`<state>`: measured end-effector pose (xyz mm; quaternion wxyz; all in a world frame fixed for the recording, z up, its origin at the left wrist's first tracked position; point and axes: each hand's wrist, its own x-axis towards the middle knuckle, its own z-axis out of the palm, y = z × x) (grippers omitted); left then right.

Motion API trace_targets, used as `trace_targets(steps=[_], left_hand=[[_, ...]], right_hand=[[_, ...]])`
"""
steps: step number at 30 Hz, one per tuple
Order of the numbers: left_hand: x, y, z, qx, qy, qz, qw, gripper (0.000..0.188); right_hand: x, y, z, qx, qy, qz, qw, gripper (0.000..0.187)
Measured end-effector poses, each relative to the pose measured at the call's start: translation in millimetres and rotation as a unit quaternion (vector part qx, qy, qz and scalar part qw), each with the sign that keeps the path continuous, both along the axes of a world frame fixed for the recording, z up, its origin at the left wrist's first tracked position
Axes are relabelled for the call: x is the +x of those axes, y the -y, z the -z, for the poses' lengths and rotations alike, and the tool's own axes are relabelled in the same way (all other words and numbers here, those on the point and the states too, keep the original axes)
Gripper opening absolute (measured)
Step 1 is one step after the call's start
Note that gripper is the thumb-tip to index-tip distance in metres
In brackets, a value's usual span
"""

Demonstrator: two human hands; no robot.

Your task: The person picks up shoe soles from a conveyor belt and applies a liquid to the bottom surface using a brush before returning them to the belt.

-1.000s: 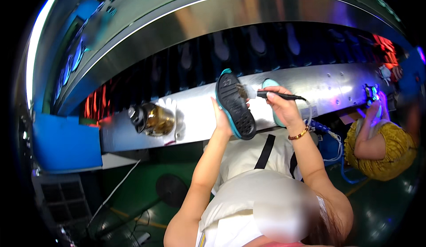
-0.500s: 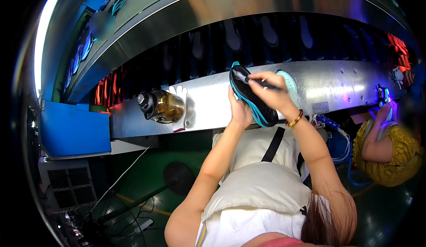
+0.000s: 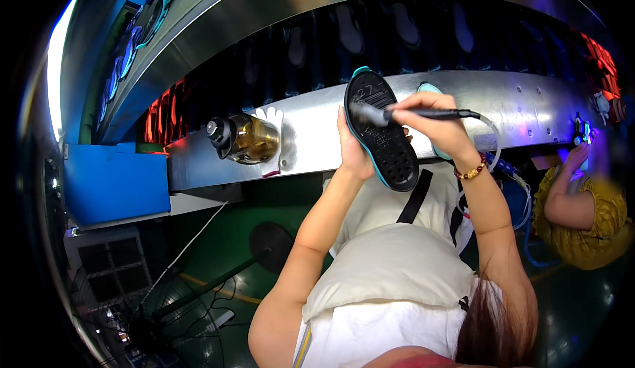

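My left hand (image 3: 356, 148) grips a black shoe sole (image 3: 394, 153) with a turquoise rim by its left edge. The sole is tilted up above the metal ledge, its holed, ribbed face toward me. In my right hand (image 3: 442, 130) is a brush (image 3: 436, 113) with a black handle and a thin clear tube running from its end. Its pale bristles, blurred by motion, lie over the upper middle of the sole. Behind my right hand a light mint sole (image 3: 430, 89) shows in part on the ledge.
On the metal ledge (image 3: 307, 133) stand a bottle (image 3: 259, 138) of amber liquid and a white glove (image 3: 274, 120). Beyond, dark soles (image 3: 350, 30) line a recess with red glowing ends. A fan (image 3: 149, 328) stands lower left. Another person (image 3: 582, 216) works at the right.
The sole has turned its face more toward me. My right hand has moved right and down with the brush, whose bristles and tube now show. The view has shifted slightly.
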<state>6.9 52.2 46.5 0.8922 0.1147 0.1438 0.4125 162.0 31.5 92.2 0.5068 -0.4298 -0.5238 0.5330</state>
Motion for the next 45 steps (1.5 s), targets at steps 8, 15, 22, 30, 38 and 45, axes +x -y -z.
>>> trace_targets(steps=[8, 15, 22, 30, 38, 45], left_hand=[[-2, -4, -12, 0.065, 0.0, -0.012, 0.998, 0.079], [-4, -15, -16, 0.154, -0.03, -0.1, 0.983, 0.079], [-10, -24, -24, 0.114, -0.027, -0.148, 0.982, 0.082], [-12, -29, -35, 0.088, -0.047, -0.163, 0.982, 0.082], [-18, -32, -31, 0.105, -0.009, -0.107, 0.989, 0.08], [-10, -4, -9, 0.087, 0.013, -0.037, 0.995, 0.052]], right_hand=[[4, 8, -9, 0.02, 0.015, -0.027, 0.999, 0.01], [5, 13, -4, 0.05, 0.021, 0.011, 0.998, 0.014], [15, 23, 1, 0.093, 0.025, -0.086, 0.992, 0.016], [20, 24, 6, 0.058, -0.01, -0.087, 0.994, 0.017], [16, 20, 23, 0.021, -0.099, -0.064, 0.993, 0.014], [-5, 31, 16, -0.019, -0.067, -0.018, 0.997, 0.015]])
